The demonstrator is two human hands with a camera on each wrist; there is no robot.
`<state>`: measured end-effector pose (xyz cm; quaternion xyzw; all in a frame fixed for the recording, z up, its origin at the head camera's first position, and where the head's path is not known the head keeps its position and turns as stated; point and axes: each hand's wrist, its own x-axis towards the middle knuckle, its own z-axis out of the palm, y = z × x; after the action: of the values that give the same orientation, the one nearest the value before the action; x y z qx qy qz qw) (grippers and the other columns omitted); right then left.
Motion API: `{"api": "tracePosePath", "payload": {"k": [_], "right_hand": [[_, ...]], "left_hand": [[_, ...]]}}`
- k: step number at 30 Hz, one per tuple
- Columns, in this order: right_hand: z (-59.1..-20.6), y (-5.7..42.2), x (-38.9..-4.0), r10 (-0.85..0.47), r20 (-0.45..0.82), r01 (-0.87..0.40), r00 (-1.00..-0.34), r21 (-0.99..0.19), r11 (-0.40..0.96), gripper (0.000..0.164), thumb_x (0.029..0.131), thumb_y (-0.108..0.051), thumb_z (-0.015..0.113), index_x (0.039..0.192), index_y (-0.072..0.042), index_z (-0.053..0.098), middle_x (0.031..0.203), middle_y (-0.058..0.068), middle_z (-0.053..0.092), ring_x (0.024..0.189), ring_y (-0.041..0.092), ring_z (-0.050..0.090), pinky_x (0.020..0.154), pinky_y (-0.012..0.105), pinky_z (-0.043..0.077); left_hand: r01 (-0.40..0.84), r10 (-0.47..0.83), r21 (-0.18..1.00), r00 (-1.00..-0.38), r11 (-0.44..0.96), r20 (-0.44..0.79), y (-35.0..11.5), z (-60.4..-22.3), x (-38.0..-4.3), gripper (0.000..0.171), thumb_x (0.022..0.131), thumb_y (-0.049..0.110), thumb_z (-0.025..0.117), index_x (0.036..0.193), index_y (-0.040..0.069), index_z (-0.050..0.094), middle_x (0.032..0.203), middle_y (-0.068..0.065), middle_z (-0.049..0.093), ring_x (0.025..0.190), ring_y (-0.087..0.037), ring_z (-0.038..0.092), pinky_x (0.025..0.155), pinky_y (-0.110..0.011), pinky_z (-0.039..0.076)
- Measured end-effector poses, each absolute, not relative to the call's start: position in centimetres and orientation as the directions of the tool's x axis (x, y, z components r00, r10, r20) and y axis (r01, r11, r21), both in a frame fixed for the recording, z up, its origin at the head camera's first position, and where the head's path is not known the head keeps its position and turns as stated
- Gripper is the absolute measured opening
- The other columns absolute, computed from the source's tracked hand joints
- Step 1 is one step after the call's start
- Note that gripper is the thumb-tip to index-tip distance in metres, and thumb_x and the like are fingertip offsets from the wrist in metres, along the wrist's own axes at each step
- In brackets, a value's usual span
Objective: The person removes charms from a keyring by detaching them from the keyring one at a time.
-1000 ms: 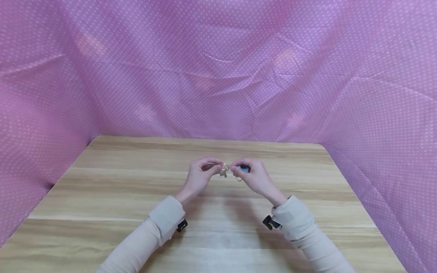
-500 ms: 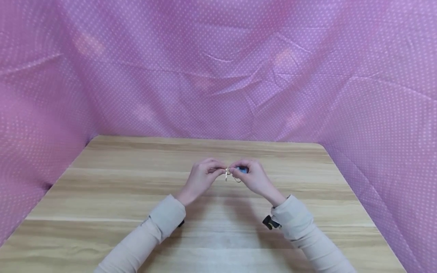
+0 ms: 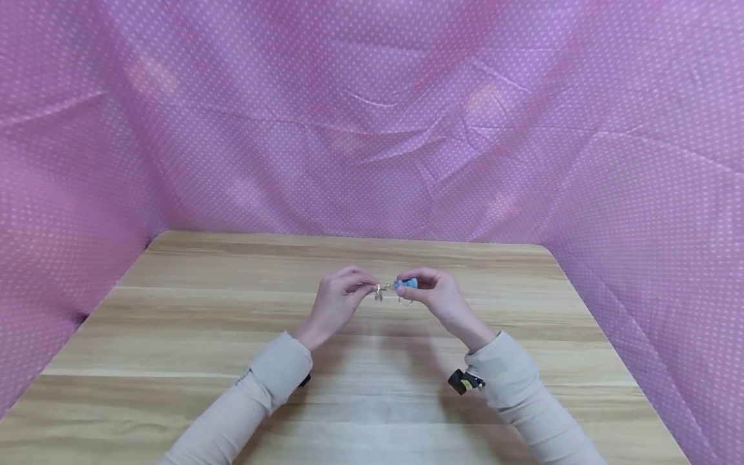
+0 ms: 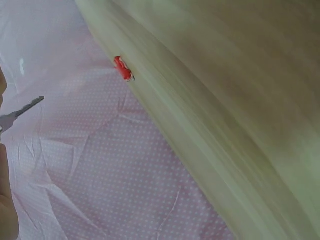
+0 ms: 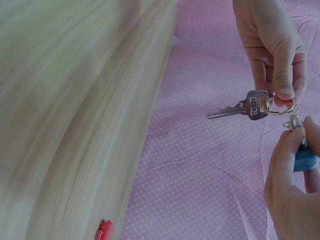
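In the head view my left hand (image 3: 340, 300) and right hand (image 3: 444, 298) meet above the middle of the wooden table. A silver key (image 5: 254, 104) hangs from a gold key ring (image 5: 281, 111), which my left thumb and fingers pinch in the right wrist view. A short chain (image 5: 295, 116) links this ring to a blue keychain charm (image 5: 305, 159). My right hand grips the charm near its chain end; its fingers cover part of it. Below the right fingers a thin ring (image 3: 405, 301) dangles. The key (image 4: 20, 114) also shows beside the left fingers in the left wrist view.
The light wooden table (image 3: 372, 400) spreads under both hands. Pink dotted cloth (image 3: 372, 129) hangs around its back and sides. A small red object (image 4: 122, 68) lies by a table edge in the left wrist view; a red thing (image 5: 103, 230) shows in the right wrist view too.
The hands have drawn slightly apart, and more of the blue charm shows between the right fingers. The key has turned and swung a little to the left.
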<state>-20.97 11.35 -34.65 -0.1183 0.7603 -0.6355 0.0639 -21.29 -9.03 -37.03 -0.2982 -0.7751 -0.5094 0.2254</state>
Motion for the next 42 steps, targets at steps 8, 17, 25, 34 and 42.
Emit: {"api": "tracePosePath", "payload": {"k": [8,17,25,34,42], "right_hand": [[-34.2,11.0,-20.8,-0.198,0.06,-0.091,-0.978,-0.984,0.152,0.032,0.076,-0.013,0.074,0.103,0.001,0.064,0.092,0.003,0.069,0.082,0.012,0.064,0.077,0.027,0.054],[-34.6,12.3,-20.7,-0.138,0.035,-0.058,-0.99,-0.985,0.162,0.035,0.077,-0.015,0.073,0.107,0.0,0.062,0.097,0.006,0.068,0.084,0.011,0.062,0.077,0.025,0.053],[-34.9,12.4,-20.6,-0.155,0.018,-0.048,-0.988,-0.981,0.189,0.04,0.079,-0.013,0.071,0.116,-0.002,0.059,0.109,0.014,0.064,0.091,0.01,0.063,0.082,0.025,0.053],[-36.0,13.6,-21.9,-0.108,-0.013,-0.006,-0.994,-0.985,0.174,0.042,0.078,-0.014,0.072,0.116,0.0,0.059,0.107,0.009,0.066,0.089,0.01,0.064,0.085,0.026,0.052],[-38.9,15.7,-24.4,-0.087,-0.069,0.045,-0.994,-0.965,0.259,0.042,0.079,-0.016,0.071,0.117,-0.003,0.058,0.112,0.009,0.065,0.09,0.008,0.061,0.086,0.024,0.05]], "left_hand": [[0.616,0.089,0.77,-0.787,0.165,0.61,-8.5,-36.9,-20.9,0.008,0.077,0.0,0.068,0.084,-0.004,0.069,0.081,-0.013,0.066,0.074,-0.017,0.065,0.071,-0.022,0.056],[0.373,-0.096,0.928,-0.923,0.021,0.373,-9.5,-36.0,-21.1,0.011,0.082,0.006,0.066,0.09,-0.002,0.066,0.086,-0.001,0.064,0.077,-0.005,0.063,0.074,-0.019,0.053],[0.282,0.016,0.956,-0.959,0.087,0.281,-9.7,-34.7,-19.9,0.018,0.085,0.006,0.062,0.102,-0.002,0.065,0.099,-0.013,0.063,0.086,-0.009,0.063,0.082,-0.02,0.052],[0.201,0.101,0.968,-0.977,0.147,0.188,-10.4,-36.6,-21.8,0.015,0.088,0.006,0.059,0.099,-0.003,0.063,0.101,-0.015,0.065,0.091,-0.022,0.066,0.08,-0.023,0.054],[0.0,0.215,0.986,-0.976,0.169,-0.037,-11.6,-38.6,-24.3,0.018,0.089,0.003,0.055,0.105,-0.006,0.058,0.104,-0.017,0.063,0.092,-0.019,0.064,0.082,-0.026,0.054]]}}
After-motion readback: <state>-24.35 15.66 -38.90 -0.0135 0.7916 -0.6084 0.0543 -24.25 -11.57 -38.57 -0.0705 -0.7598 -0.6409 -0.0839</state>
